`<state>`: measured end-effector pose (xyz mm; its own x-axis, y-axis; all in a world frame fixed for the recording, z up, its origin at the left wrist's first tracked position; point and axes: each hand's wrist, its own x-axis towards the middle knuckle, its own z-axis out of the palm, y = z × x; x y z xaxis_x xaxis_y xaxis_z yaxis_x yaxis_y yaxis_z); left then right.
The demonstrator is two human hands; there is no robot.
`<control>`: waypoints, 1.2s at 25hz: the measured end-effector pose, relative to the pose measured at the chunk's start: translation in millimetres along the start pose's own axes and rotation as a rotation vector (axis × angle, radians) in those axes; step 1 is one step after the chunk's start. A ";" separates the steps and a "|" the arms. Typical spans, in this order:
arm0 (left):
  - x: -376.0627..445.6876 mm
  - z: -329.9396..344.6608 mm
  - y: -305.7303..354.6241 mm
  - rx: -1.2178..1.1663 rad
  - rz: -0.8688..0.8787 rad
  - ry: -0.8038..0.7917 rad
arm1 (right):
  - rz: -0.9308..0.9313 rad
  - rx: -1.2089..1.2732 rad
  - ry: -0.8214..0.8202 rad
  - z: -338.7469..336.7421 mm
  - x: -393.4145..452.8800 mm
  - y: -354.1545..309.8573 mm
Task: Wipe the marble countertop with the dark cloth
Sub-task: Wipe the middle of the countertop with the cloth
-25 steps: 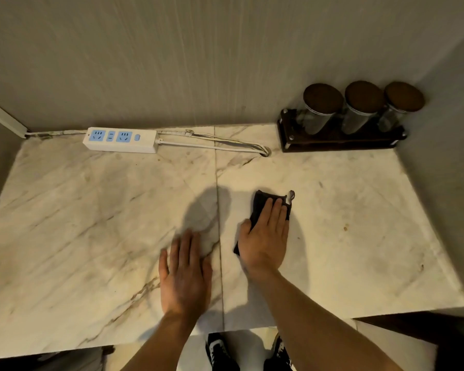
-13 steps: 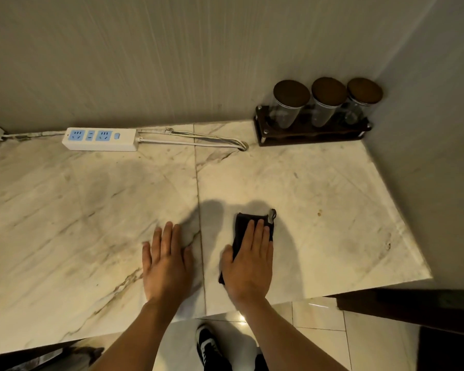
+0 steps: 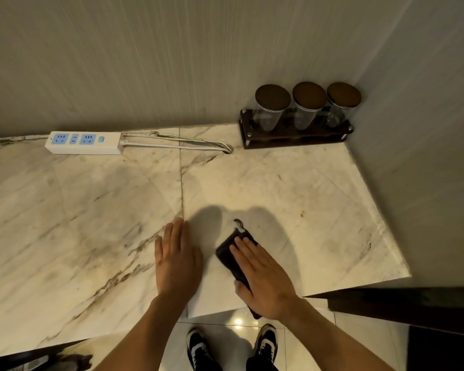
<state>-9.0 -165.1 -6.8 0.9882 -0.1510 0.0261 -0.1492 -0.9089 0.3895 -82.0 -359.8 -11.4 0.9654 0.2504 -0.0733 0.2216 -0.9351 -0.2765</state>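
- Pressing flat on the folded dark cloth [image 3: 229, 254], right hand [image 3: 263, 277] with fingers straight and together, palm down, not curled around the fabric
- Resting beside it, left hand [image 3: 178, 261] spread flat and bare on the veined pale marble countertop [image 3: 91, 210], holding nothing
- Lying near the front edge of the stone, just right of the seam between the two slabs, cloth mostly hidden under the right palm, one corner apparently poking past the counter edge below the wrist
- Running diagonally, long axis from near right to far left, far end pointing toward the white power strip with blue sockets [image 3: 85, 142], a small cord loop trailing from that far end
- Looking soft, thin and light; likely to bunch or slide out from under the hand unless pushed with broad, even palm pressure, so best controlled from above at its middle, not pinched at an edge
- Judging from polished stone, little friction expected, easy gliding strokes
- Worth steering clear of the white cable [image 3: 177, 145] and the dark wooden rack of three glass jars with brown lids [image 3: 300, 121] in the back corner, well apart from the cloth for now
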 end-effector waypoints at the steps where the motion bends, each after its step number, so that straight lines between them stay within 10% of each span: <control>1: 1.6 1.8 6.1 -0.008 -0.006 -0.001 | -0.060 -0.003 -0.051 -4.3 -0.1 10.4; 13: 14.0 23.4 22.8 0.068 -0.120 -0.024 | -0.305 -0.064 -0.160 -26.8 38.8 57.4; 30: 16.6 22.2 26.4 0.111 -0.106 0.015 | -0.182 -0.038 -0.076 -43.9 147.9 99.8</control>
<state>2.6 -200.1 -16.5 0.9989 -0.0467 0.0046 -0.0460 -0.9568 0.2870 88.9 -427.2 -7.7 0.8961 0.4329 -0.0983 0.3977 -0.8812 -0.2555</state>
